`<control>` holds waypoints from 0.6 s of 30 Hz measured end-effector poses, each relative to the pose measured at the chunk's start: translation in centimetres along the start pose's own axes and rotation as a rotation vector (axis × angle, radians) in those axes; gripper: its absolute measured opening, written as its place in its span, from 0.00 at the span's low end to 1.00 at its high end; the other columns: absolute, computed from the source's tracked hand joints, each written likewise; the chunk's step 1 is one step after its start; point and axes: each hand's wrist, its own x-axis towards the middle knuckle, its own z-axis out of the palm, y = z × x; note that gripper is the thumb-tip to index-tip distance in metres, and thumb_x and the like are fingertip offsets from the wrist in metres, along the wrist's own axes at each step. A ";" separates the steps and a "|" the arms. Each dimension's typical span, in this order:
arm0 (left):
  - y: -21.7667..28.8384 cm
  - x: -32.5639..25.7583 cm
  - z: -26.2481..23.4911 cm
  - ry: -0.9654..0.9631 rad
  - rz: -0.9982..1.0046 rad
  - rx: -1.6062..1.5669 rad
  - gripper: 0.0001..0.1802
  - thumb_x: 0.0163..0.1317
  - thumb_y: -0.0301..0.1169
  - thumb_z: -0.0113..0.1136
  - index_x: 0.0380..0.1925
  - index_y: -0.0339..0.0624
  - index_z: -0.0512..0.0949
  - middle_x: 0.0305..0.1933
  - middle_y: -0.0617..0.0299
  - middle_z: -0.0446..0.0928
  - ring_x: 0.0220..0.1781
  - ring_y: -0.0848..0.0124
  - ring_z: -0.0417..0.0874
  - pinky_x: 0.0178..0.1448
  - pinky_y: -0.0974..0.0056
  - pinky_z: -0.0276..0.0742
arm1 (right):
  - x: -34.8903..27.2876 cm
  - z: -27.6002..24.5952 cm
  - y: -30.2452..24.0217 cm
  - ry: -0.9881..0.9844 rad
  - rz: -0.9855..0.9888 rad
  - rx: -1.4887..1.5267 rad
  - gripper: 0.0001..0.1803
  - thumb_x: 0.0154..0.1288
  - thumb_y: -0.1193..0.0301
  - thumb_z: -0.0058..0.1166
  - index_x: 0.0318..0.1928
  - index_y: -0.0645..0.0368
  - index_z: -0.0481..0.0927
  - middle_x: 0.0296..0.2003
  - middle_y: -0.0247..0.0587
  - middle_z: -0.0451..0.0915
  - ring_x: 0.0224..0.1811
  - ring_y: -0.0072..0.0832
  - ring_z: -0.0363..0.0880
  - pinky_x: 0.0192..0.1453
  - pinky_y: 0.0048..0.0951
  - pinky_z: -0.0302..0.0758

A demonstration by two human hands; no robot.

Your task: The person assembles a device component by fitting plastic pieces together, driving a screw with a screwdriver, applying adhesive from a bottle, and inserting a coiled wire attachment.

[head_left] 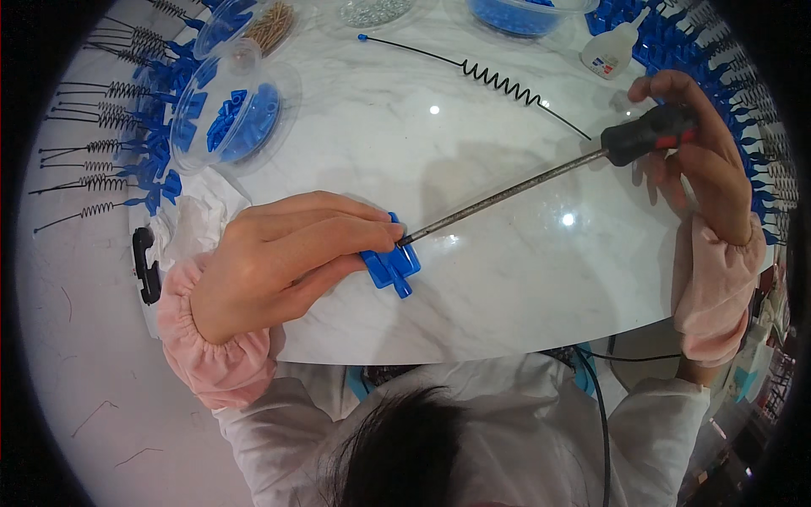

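Note:
My left hand [296, 252] presses a small blue plastic part [394, 269] against the white marbled table, its fingers closed over the part's upper left side. In my right hand [705, 156] is a screwdriver [515, 189] with a black and red handle and a long metal shaft. The shaft slants down to the left, and its tip meets the blue part beside my left fingertips. What exactly the tip touches is too small to make out. Beyond the shaft lies a black wire [500, 82] with a coiled middle and a blue tip at one end.
Clear round tubs of blue pieces [228, 114] stand at the left and back [519, 15]. A white squeeze bottle [610, 51] is at the back right. Blue parts with coiled wires line the left edge [156, 160] and right edge [743, 110]. Crumpled tissue [198, 215] lies at the left.

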 end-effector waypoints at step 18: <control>0.1 0.2 -0.1 -0.001 -0.003 -0.021 0.17 0.51 0.19 0.70 0.44 0.35 0.83 0.44 0.52 0.85 0.47 0.57 0.88 0.47 0.62 0.85 | 0.2 -0.8 0.6 -0.082 -0.032 -0.052 0.37 0.74 0.41 0.39 0.64 0.63 0.70 0.44 0.44 0.82 0.36 0.22 0.84 0.27 0.13 0.76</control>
